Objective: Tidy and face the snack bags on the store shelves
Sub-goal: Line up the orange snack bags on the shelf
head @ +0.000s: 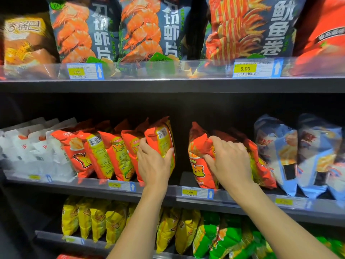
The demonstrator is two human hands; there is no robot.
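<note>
On the middle shelf point(160, 193) stands a row of red-and-yellow snack bags. My left hand point(153, 163) grips the rightmost bag of the left group point(162, 139), which shows its yellow back and barcode; thumb on its right edge, fingers behind. A dark gap separates it from the right group. My right hand point(229, 161) grips the front bag there point(197, 146), a red bag facing front and leaning right, crumpled at the top. More red bags point(261, 165) lean behind that hand.
White bags point(37, 150) stand at the middle shelf's left, blue bags point(298, 150) at its right. Large dark shrimp-chip bags point(84, 28) fill the top shelf behind a clear rail with price tags point(245, 69). Yellow bags point(97, 219) and green bags point(224, 238) fill the lower shelf.
</note>
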